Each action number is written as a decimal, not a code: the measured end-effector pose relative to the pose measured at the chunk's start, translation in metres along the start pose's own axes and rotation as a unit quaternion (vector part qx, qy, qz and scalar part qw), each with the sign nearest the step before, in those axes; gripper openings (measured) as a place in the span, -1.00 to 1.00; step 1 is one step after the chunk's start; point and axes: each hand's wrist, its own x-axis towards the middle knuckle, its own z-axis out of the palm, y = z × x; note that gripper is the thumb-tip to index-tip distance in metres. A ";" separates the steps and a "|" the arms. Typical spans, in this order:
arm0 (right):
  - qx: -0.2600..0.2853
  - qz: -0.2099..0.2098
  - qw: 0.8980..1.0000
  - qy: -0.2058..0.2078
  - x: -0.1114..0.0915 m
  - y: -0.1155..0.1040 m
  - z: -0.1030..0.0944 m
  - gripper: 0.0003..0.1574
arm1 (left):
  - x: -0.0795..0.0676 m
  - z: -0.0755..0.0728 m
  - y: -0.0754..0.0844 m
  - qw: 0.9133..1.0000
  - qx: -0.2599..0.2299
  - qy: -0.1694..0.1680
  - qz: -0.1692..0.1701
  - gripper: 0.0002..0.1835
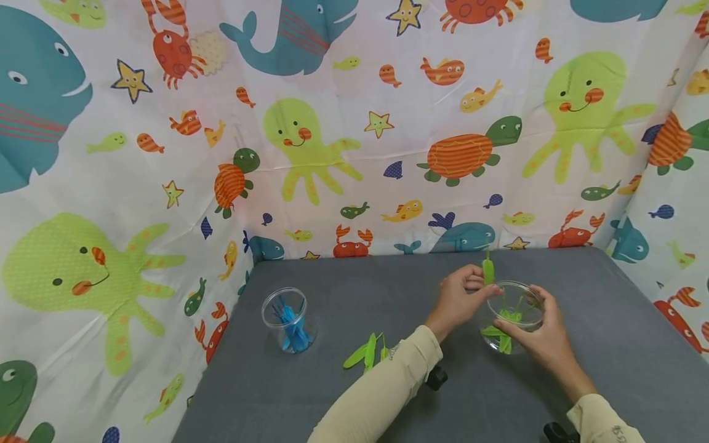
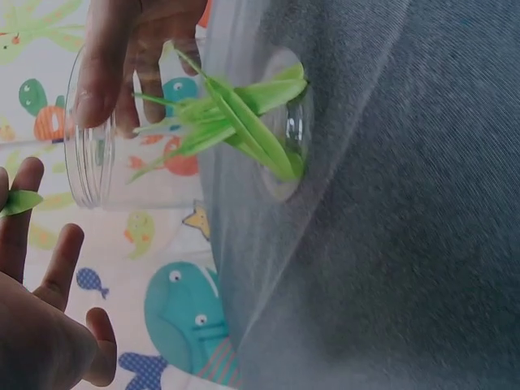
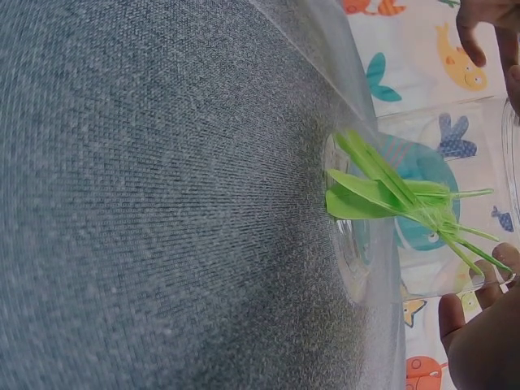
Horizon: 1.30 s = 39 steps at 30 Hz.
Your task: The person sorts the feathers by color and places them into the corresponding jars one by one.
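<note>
1. Feather (image 1: 488, 269) or feather-like piece, green: pinched in left hand (image 1: 461, 299) near its lower end, thin stem up. Located outside the jar, just beside the rim on the left, raised off the surface. Cannot tell if left thumb touches the rim.
2. Gripped by right hand (image 1: 549, 341): clear jar (image 2: 91, 169), thumb on near side of rim, fingers round right side. Probably held there to steady a light vessel and leave the mouth uncovered.
3. Standing upright, base on grey surface (image 1: 332, 277): same jar. Likely easier to hold with one hand than if lifted.
4. Inside the jar: green feathers (image 2: 256, 134), broad ends at bottom, stems up, crossed and leaning. Leaning probably from spare room inside.
5. Lying flat, left of the hands: loose green feathers (image 1: 370, 352), partly hidden by left sleeve (image 1: 382, 394). Cannot tell exact count.
6. Farther left, well apart: second jar (image 1: 285, 289), upright, untouched, holding blue feathers (image 1: 296, 335), bunched and slanted. Seemingly separated by colour.
7. Hanging behind: printed sea-animal curtain (image 1: 332, 224).
</note>
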 end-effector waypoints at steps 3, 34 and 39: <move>0.005 0.001 1.000 -0.001 0.000 0.001 -0.001 0.39 | 0.004 0.006 0.001 1.000 0.030 0.004 0.006 -0.78; 0.011 -0.013 1.000 -0.006 -0.001 0.000 -0.002 0.40 | 0.009 0.018 -0.003 0.994 0.087 0.016 0.064 -0.58; 0.013 -0.013 1.000 -0.007 -0.002 0.001 -0.002 0.40 | 0.002 0.009 -0.001 0.995 0.067 0.019 0.065 -0.58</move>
